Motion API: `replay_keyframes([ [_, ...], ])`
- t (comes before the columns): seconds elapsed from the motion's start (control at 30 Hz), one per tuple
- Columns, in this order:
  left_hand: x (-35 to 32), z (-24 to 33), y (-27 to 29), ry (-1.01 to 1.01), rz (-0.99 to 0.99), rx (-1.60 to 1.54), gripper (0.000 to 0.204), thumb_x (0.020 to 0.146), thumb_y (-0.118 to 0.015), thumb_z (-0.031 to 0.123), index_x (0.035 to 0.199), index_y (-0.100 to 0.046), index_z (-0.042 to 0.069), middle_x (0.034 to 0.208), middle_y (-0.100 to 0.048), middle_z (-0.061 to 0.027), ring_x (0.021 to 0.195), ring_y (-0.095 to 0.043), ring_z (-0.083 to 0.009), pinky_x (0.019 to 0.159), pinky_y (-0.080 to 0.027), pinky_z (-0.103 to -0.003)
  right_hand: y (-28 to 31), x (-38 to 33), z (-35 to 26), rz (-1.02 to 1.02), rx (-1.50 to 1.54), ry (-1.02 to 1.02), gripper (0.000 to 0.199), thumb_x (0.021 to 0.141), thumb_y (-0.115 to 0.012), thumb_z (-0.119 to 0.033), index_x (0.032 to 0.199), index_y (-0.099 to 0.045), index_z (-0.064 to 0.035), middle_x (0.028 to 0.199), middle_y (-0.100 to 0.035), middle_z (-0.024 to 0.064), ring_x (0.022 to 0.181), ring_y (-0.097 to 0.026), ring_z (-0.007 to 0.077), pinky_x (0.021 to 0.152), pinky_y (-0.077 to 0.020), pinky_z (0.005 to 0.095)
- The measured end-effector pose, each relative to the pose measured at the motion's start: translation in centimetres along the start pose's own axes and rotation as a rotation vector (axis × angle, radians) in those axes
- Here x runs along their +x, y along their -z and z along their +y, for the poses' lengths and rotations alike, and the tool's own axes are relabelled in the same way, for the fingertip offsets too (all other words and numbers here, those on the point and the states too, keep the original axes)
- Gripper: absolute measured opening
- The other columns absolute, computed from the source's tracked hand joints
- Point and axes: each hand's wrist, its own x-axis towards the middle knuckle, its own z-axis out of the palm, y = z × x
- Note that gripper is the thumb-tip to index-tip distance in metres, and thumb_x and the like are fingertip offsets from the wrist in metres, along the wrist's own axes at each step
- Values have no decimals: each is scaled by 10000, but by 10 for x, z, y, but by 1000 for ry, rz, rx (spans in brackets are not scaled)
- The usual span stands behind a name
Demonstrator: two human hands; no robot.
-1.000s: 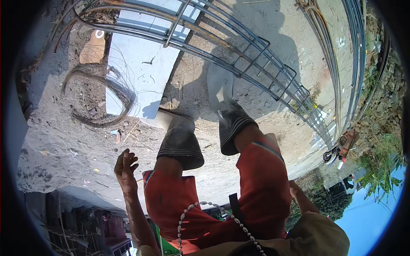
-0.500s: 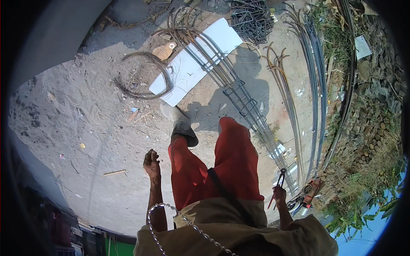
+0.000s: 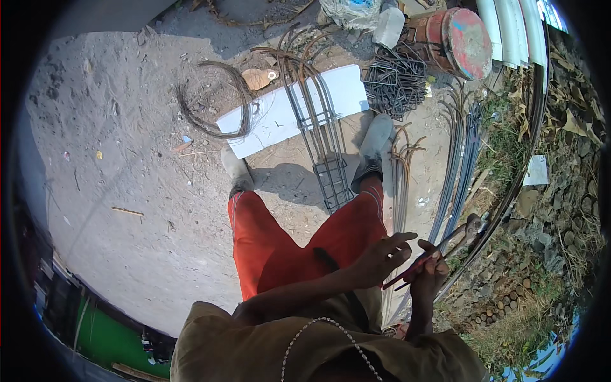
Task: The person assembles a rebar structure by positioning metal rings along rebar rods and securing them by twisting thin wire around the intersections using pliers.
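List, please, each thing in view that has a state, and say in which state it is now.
Pliers: held in right hand, handles apart.
Left hand: fingers touching the red pliers handle.
Rebar cage: lying flat across the white board.
Wire coil: lying loose on the ground.
Red drum: tipped on its side.

Your right hand [image 3: 428,275] grips red-handled pliers [image 3: 439,249] | your left hand [image 3: 380,256] touches the handles | rebar cage [image 3: 321,137] at 12 o'clock on a white board [image 3: 267,121]

Crumpled pale plastic bag [image 3: 354,11] at top, beside red drum [image 3: 459,38]
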Motion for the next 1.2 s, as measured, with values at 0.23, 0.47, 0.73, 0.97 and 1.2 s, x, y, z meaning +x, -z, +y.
replay_keyframes([
  [0.23, 129, -41, -3, -33, 705, 391, 297, 926, -478, 238, 1106, -508, 3, 737, -541, -105, 703, -572, -154, 620, -443, -308, -35, 201, 11, -522, -443, 175, 328, 929, -397, -219, 1000, -602, 27, 880, -635, 107, 793, -595, 172, 710, -466, 289],
  [0.47, 196, -86, -12, 92, 601, -199, 237, 952, -437, 235, 923, -519, 13, 550, -490, -11, 453, -491, -73, 400, -378, -235, 4, 275, 42, -604, -571, -141, 346, 973, -364, -245, 1072, -580, 7, 790, -596, 52, 711, -551, 108, 631, -444, 250],
  [0.73, 204, -130, 29, -66, 765, 114, 267, 963, -429, 249, 861, -509, 16, 568, -521, -18, 489, -512, -76, 431, -393, -243, -15, 287, 87, -629, -281, -345, 293, 921, -456, -192, 1128, -571, -20, 781, -568, 12, 653, -496, 19, 517, -368, 171],
  [0.97, 180, -103, 74, -219, 869, -12, 288, 935, -498, 236, 1052, -508, -27, 774, -613, -77, 726, -587, -104, 609, -452, -238, -42, 262, 157, -627, -32, -242, 325, 866, -541, -176, 1152, -537, -22, 834, -577, 22, 577, -475, 11, 466, -354, 179],
  [1.2, 176, -109, 130, -155, 771, -361, 365, 943, -485, 263, 1172, -476, -21, 787, -643, -111, 594, -574, -111, 563, -460, -228, -63, 243, 157, -879, -203, -432, 236, 901, -525, -243, 978, -563, -24, 645, -551, 26, 402, -400, 44, 352, -274, 204],
])
